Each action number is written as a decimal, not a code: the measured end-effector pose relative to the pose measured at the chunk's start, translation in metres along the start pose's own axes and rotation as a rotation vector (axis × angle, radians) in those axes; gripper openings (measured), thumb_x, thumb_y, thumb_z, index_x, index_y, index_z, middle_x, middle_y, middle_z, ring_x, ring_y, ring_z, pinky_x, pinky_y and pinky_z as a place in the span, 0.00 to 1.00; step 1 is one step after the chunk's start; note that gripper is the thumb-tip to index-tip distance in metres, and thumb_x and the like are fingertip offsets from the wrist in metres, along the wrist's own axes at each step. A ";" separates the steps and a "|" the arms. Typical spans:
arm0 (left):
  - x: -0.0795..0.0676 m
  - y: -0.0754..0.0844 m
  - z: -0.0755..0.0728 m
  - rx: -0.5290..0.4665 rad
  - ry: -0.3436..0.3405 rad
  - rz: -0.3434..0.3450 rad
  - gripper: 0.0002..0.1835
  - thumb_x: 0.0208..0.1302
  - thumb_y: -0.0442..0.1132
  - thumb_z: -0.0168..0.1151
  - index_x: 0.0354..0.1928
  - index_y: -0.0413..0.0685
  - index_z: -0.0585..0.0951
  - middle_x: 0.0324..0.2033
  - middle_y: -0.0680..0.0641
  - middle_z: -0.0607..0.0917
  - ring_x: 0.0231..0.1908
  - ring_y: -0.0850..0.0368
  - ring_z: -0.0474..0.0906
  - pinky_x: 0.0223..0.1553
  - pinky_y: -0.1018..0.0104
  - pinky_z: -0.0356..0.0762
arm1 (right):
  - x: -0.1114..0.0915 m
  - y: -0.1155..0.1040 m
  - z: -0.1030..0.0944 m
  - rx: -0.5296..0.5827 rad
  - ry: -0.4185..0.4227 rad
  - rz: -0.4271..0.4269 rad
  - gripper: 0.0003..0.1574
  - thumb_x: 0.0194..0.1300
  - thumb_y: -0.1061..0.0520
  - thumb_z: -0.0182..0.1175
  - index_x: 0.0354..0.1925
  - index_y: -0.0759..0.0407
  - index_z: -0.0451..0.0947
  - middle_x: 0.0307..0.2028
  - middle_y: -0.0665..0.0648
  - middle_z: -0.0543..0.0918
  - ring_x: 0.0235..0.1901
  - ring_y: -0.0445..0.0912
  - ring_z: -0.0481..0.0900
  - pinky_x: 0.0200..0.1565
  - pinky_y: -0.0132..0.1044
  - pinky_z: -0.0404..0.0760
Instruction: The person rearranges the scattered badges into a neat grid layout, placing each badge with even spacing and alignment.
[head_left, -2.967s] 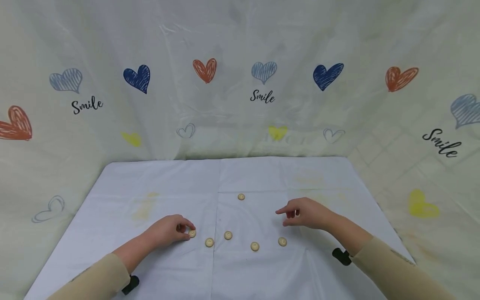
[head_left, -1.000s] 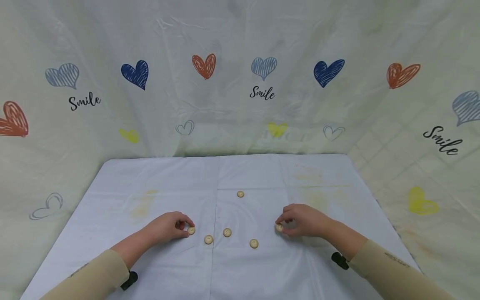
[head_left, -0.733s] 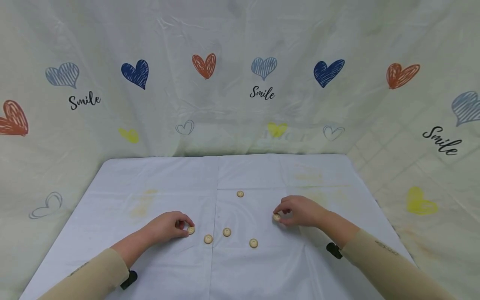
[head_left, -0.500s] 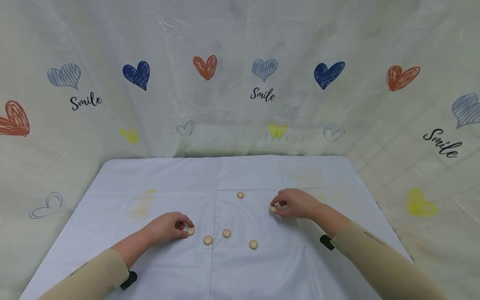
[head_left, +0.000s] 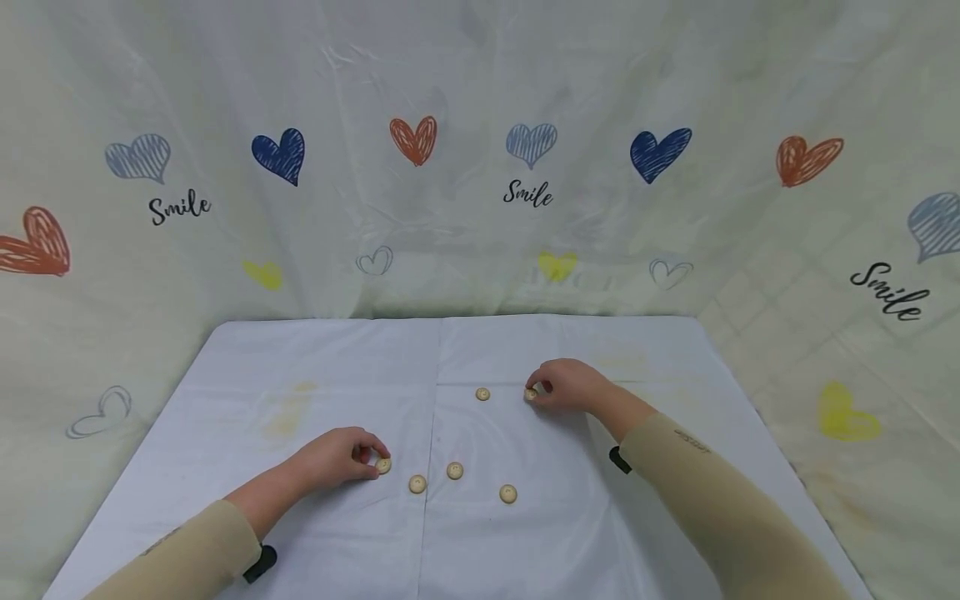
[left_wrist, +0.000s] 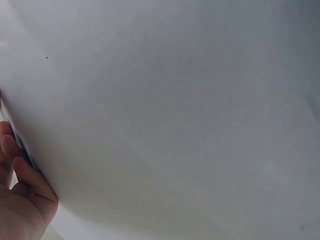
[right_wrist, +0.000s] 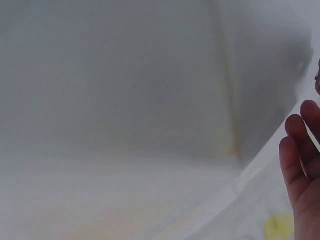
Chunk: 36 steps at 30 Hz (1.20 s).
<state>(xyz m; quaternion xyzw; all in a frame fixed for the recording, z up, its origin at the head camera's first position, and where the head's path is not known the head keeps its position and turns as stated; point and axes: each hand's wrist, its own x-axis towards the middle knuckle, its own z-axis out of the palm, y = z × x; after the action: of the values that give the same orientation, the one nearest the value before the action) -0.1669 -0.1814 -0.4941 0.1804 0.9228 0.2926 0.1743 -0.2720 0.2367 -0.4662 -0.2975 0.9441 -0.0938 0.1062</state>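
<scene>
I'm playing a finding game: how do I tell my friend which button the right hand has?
Find the white table, then the right hand toward its far side. That hand pinches your small, round, tan button. The loose button to its left lies untouched, and the left hand pinches a different button, so only yours is in the right hand.

The white-clothed table [head_left: 510, 554] bears a middle button [head_left: 455, 471], with outer buttons [head_left: 508, 494] at its one, four and eight o'clock.
</scene>
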 end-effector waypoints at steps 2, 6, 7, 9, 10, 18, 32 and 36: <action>0.001 -0.001 0.001 0.003 0.002 -0.001 0.10 0.57 0.42 0.74 0.41 0.63 0.86 0.27 0.57 0.76 0.30 0.61 0.70 0.33 0.65 0.68 | 0.005 0.001 0.001 -0.009 0.002 0.002 0.09 0.64 0.49 0.67 0.42 0.47 0.87 0.27 0.44 0.75 0.29 0.41 0.70 0.38 0.39 0.71; 0.002 -0.002 0.002 0.008 0.001 -0.003 0.11 0.57 0.41 0.74 0.41 0.64 0.85 0.27 0.57 0.75 0.30 0.60 0.70 0.34 0.65 0.68 | 0.012 0.003 0.006 -0.034 -0.013 -0.002 0.10 0.64 0.48 0.67 0.43 0.46 0.87 0.27 0.43 0.75 0.29 0.40 0.70 0.38 0.38 0.72; 0.002 -0.002 0.002 0.007 0.000 -0.002 0.11 0.57 0.41 0.74 0.41 0.64 0.85 0.27 0.57 0.75 0.30 0.60 0.70 0.34 0.65 0.68 | 0.013 0.003 0.007 -0.041 -0.018 0.002 0.10 0.64 0.48 0.67 0.44 0.46 0.87 0.27 0.43 0.75 0.29 0.39 0.70 0.39 0.38 0.72; 0.003 -0.001 0.003 0.008 -0.003 -0.006 0.11 0.58 0.42 0.74 0.41 0.64 0.85 0.27 0.57 0.75 0.30 0.60 0.70 0.34 0.64 0.68 | 0.014 0.004 0.008 -0.044 -0.029 0.009 0.11 0.64 0.48 0.67 0.44 0.46 0.87 0.27 0.43 0.75 0.29 0.39 0.70 0.38 0.38 0.73; 0.003 -0.001 0.003 0.006 -0.004 -0.008 0.11 0.57 0.41 0.74 0.41 0.64 0.85 0.27 0.57 0.76 0.31 0.60 0.70 0.34 0.64 0.68 | 0.015 0.004 0.009 -0.046 -0.032 0.012 0.11 0.64 0.48 0.67 0.45 0.45 0.87 0.27 0.43 0.75 0.29 0.39 0.70 0.38 0.38 0.73; 0.004 -0.001 0.003 0.002 -0.008 -0.021 0.11 0.57 0.41 0.74 0.41 0.65 0.85 0.27 0.56 0.76 0.31 0.59 0.71 0.34 0.64 0.68 | 0.009 0.003 0.007 -0.020 -0.007 0.039 0.15 0.63 0.46 0.67 0.49 0.43 0.86 0.30 0.42 0.76 0.31 0.39 0.71 0.41 0.39 0.73; -0.002 -0.002 -0.001 0.009 0.005 0.006 0.11 0.57 0.42 0.74 0.41 0.62 0.85 0.27 0.56 0.75 0.30 0.60 0.70 0.34 0.64 0.68 | -0.029 -0.007 -0.012 0.150 -0.001 0.078 0.23 0.61 0.48 0.70 0.55 0.45 0.84 0.30 0.43 0.76 0.32 0.41 0.72 0.38 0.38 0.74; -0.002 0.000 0.000 0.006 0.004 0.000 0.11 0.57 0.41 0.74 0.41 0.62 0.85 0.26 0.56 0.75 0.30 0.60 0.70 0.34 0.64 0.68 | -0.050 -0.010 -0.010 0.115 -0.010 0.046 0.23 0.61 0.47 0.70 0.55 0.44 0.84 0.30 0.40 0.76 0.33 0.40 0.72 0.38 0.37 0.74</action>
<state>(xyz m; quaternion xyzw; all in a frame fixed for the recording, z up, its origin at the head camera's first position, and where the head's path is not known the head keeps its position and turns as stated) -0.1655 -0.1817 -0.4935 0.1804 0.9240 0.2901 0.1721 -0.2289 0.2593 -0.4468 -0.2698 0.9431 -0.1441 0.1302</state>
